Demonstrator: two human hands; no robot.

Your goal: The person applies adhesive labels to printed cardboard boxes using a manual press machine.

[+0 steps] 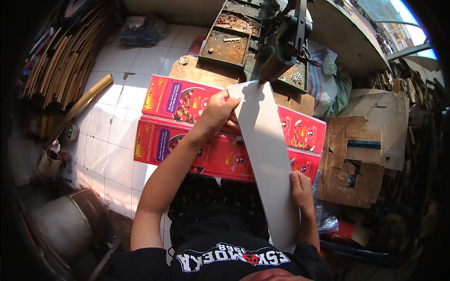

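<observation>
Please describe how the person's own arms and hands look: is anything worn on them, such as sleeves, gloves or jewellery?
Both forearms are bare from the elbow down. The left hand and the right hand wear no gloves, and no ring, watch or bracelet shows. Short black sleeves of a black T-shirt with white and red print cover only the upper arms.

The long grey card strip [267, 154] looks smooth and matt. The red printed cartons [187, 126] are glossy cardboard. The machine [276, 42] is rusty, rough metal; the floor tiles [112, 136] are glazed white.
</observation>
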